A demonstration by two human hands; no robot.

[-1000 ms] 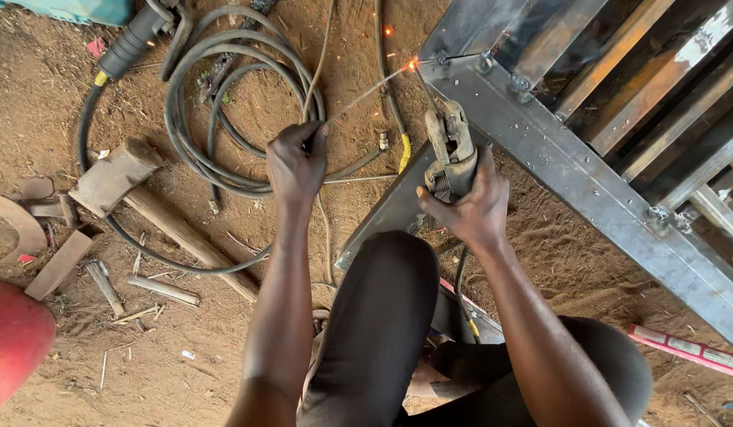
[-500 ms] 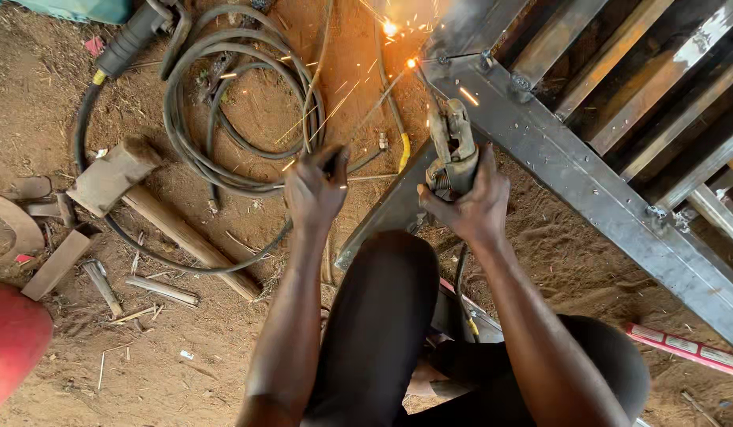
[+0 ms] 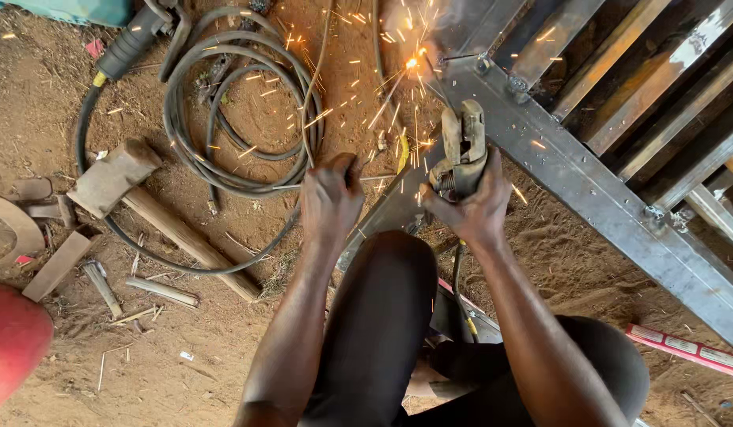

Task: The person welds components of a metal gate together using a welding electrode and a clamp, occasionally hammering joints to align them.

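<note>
At the bottom of the frame the person's dark-clothed knee [image 3: 378, 316] is rising between the two forearms. Just above it, at centre, the left hand [image 3: 331, 202] is curling into a loose fist over the dirt; whether it is holding anything cannot be told from here. To its right the right hand [image 3: 477, 209] is clamping tight around the handle of a welding holder [image 3: 461, 146], which is pointing up the frame, its thin rod [image 3: 439, 87] reaching to a bright arc [image 3: 414, 62] at upper centre. Sparks are scattering from there over the ground.

The holder looks stiff, fairly heavy and hot near the jaws, so the insulated handle low down, where the fingers are wrapping now, seems the safe place to grip; its cable [image 3: 460, 285] is trailing down past the wrist.

The arc is sitting on the corner of a steel frame [image 3: 588, 198] running diagonally across the right side. At left a wooden mallet [image 3: 145, 198] is lying on the dirt, and a coiled black cable [image 3: 224, 119] is lying in the upper left.
</note>
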